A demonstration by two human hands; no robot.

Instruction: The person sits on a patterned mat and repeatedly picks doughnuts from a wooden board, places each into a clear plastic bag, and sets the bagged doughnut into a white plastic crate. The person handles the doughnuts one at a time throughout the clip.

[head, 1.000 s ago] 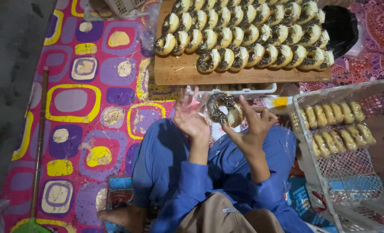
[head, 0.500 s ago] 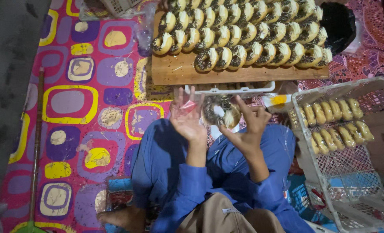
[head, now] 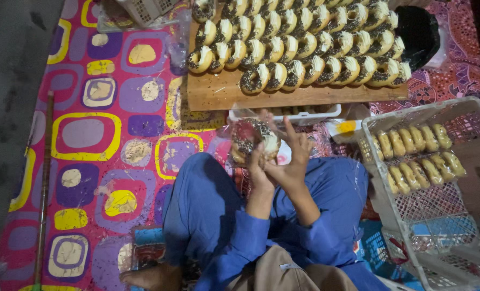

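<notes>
Bagged doughnuts (head: 253, 141) — between both hands' grip

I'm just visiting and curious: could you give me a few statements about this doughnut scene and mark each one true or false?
1. Both hands, the left hand and the right hand, are at a topped doughnut in clear wrap. True.
2. The wooden board is bare. False: rows of topped doughnuts lie on it.
3. The white crate holds plain pastries. True.
4. The mat is plain grey. False: it is patterned in pink, purple and yellow.
</notes>
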